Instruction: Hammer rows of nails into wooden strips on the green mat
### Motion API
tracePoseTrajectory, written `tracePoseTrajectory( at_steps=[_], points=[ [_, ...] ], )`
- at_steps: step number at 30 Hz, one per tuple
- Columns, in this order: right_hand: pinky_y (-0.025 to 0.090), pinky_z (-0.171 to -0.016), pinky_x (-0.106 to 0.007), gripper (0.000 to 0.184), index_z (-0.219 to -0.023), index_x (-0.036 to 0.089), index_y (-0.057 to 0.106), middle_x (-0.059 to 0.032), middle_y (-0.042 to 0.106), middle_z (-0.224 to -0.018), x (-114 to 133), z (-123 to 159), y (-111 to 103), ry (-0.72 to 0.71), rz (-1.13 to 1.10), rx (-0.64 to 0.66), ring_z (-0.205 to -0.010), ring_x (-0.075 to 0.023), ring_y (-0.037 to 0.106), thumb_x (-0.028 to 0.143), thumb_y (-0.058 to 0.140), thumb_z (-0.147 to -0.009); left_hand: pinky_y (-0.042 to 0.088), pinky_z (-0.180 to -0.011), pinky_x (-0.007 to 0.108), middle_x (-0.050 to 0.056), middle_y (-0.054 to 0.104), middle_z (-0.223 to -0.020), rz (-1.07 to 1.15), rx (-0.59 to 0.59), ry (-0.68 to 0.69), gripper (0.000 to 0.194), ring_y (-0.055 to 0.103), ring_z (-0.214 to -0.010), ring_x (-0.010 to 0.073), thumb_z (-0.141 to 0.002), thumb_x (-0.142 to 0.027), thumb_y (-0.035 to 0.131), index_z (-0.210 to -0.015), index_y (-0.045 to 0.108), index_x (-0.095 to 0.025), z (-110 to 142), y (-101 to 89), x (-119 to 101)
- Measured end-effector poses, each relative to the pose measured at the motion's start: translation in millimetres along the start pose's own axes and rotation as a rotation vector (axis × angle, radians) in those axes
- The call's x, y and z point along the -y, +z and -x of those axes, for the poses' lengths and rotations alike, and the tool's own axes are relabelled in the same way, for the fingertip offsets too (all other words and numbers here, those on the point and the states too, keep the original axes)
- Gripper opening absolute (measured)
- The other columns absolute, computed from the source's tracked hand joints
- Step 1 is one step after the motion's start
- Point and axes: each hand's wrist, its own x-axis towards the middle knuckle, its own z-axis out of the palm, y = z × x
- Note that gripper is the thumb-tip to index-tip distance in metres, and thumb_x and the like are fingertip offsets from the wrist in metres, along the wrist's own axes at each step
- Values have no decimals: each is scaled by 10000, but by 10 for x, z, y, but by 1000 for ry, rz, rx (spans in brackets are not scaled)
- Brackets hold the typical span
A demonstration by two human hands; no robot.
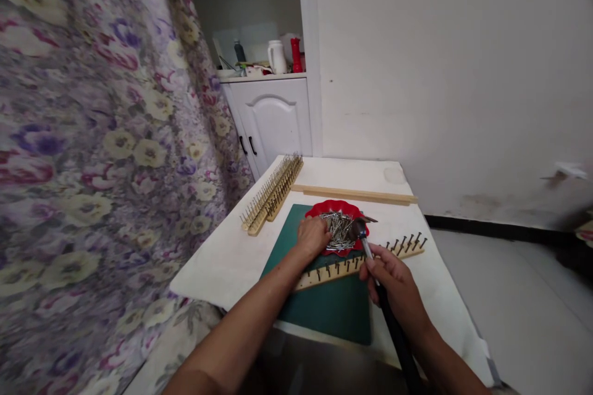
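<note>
My right hand [393,278] is wrapped around the shaft of a claw hammer [367,250]; its head is raised over the right side of a red scalloped dish [332,205]. Silver nails [340,231] fill that dish. At its left side my left hand [314,236] reaches over the rim, fingers curled in at the edge of the nails; whatever they pinch is hidden. Just in front of the dish lies a wooden strip [333,270] with dark nails standing in it, partly behind both hands. A green cutting mat [324,311] is under the strip and dish.
Two nail-studded wooden strips [282,194] lie at the table's far left. Plain wooden strips [356,194] lie across behind the dish. A floral curtain [111,154] hangs close on the left. A white cabinet [273,114] and a wall [440,74] stand beyond the table [222,259].
</note>
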Motion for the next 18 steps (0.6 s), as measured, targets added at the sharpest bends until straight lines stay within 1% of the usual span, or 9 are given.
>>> tracePoseTrajectory(
  at_steps=[5,9,14,16,18],
  points=[
    [296,-339,-172,344,-1041,146,525,22,616,-634,11,1,-14,-6,3,-13,-341,-52,425,368,618,-795,425,-788,350,100,702,-790,-9,31,-68,157,615,-831,243,-734,-267,573,-717,698,-175,-46,29,19],
    [297,-336,-173,362,-1047,148,520,21,620,-638,-8,9,-7,3,11,-6,-338,-54,424,375,622,-784,426,-776,332,110,705,-796,-2,19,-99,153,623,-827,238,-730,-219,558,-720,701,-165,-36,24,19],
    [291,-333,-177,391,-1044,142,522,25,616,-614,-8,16,29,12,18,-12,-330,-58,421,380,638,-757,406,-770,303,109,683,-907,12,-65,-95,164,596,-900,228,-776,-253,535,-787,674,-165,84,-86,77],
    [289,-330,-180,410,-1046,137,525,32,606,-593,-11,8,38,11,42,-22,-324,-60,415,376,654,-740,398,-741,287,87,677,-897,33,-108,-100,161,596,-862,210,-794,-258,518,-809,654,-175,166,-154,136],
    [288,-330,-181,420,-1054,132,529,39,596,-578,-27,-6,40,1,71,-35,-322,-61,411,369,661,-733,388,-687,261,52,671,-826,117,-168,-109,142,596,-775,180,-802,-252,509,-812,633,-184,263,-219,211]
  ],
)
